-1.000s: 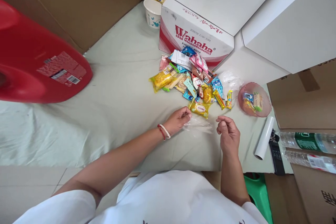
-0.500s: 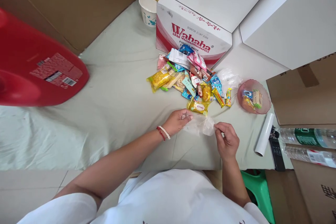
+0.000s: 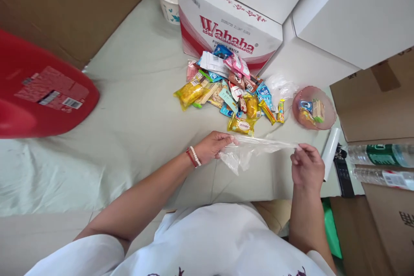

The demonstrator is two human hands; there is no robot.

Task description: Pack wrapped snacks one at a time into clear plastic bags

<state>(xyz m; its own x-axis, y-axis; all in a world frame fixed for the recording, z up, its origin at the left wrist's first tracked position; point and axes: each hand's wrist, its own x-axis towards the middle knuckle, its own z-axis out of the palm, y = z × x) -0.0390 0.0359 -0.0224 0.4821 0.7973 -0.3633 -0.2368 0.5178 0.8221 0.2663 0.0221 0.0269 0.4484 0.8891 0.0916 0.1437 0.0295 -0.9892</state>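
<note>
Pale green cloth (image 3: 136,73) bore heaped wrapped snacks (image 3: 223,88) mid-frame before a Wahaha carton (image 3: 226,34); a red jug (image 3: 42,77) filled the left edge, a pink bowl (image 3: 329,112) the right. Cardboard (image 3: 64,17) walled the upper left. Lower centre, a clear, wrinkled plastic bag (image 3: 241,154) stretched between pinching left hand (image 3: 211,144) and right hand (image 3: 307,166).

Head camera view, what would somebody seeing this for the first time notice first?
Probably the big red plastic jug at the left edge, and the colorful heap of wrapped snacks in front of the Wahaha water carton. Next is likely the clear plastic bag stretched between the left hand and right hand, on the wearer's side of the heap.
</note>
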